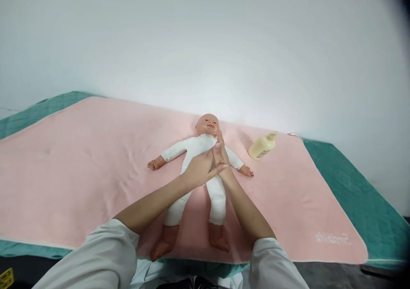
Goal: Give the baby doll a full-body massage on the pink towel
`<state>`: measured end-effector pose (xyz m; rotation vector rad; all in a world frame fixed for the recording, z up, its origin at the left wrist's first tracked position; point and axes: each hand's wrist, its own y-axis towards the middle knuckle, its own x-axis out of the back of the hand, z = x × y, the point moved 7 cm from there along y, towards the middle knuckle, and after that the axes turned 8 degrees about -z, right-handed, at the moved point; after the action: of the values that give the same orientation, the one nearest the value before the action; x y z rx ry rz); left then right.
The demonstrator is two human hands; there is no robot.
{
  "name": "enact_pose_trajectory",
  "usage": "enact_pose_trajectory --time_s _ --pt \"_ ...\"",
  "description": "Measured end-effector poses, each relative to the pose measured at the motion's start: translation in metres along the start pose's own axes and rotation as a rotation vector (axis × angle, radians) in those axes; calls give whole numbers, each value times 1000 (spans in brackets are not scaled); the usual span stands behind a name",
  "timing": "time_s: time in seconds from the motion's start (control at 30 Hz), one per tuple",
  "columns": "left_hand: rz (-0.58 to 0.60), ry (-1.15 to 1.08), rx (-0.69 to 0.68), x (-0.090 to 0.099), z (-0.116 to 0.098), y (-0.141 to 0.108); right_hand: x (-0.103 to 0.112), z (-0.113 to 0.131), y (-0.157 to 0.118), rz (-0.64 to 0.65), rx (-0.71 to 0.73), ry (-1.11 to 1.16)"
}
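Note:
A baby doll (200, 143) with a white cloth body lies on its back on a pink mat, its head toward the wall. Over its torso, my left hand (199, 168) and my right hand (223, 156) meet palm against palm. The right hand's fingers stretch straight up toward the doll's chin. On the left hand the thumb sticks out, and its fingers lie flat against the right palm. No object shows in either hand; what may be between the palms is hidden. My hands cover part of the doll's middle.
A pale yellow pump bottle (263, 146) lies tilted on the mat, right of the doll. The pink mat (80, 165) covers most of a green quilted pad (352, 182). Behind it rises a plain white wall (205, 45). A yellow label (7, 278) shows at the lower left.

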<state>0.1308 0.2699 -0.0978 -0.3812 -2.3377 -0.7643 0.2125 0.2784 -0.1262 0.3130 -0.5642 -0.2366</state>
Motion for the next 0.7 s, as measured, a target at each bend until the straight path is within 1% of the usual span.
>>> enact_pose_trajectory --time_s 0.07,0.13,0.2,0.27,0.37,0.43,0.53,0.6,0.7 --pt "-54 260 -48 12 14 2 6 -4 -2 40 31 39" --pt "-158 424 -59 26 27 4 9 -7 -3 100 90 87" --pt "-272 491 -88 39 37 3 7 -7 -5 203 181 150" --pt "-357 502 -135 47 43 -2 4 -5 -9 324 283 207" --pt "-413 490 -140 48 55 -9 -1 -7 -12 430 377 189" --pt "-389 479 -105 41 63 -11 -4 -11 -11 464 395 110" --pt "-272 462 -76 25 71 -10 -11 -17 -6 487 391 -4" --pt "-209 469 -51 17 75 -7 -15 -22 1 465 364 -63" --pt "-162 493 -6 13 79 -4 -21 -29 11 422 306 -152"
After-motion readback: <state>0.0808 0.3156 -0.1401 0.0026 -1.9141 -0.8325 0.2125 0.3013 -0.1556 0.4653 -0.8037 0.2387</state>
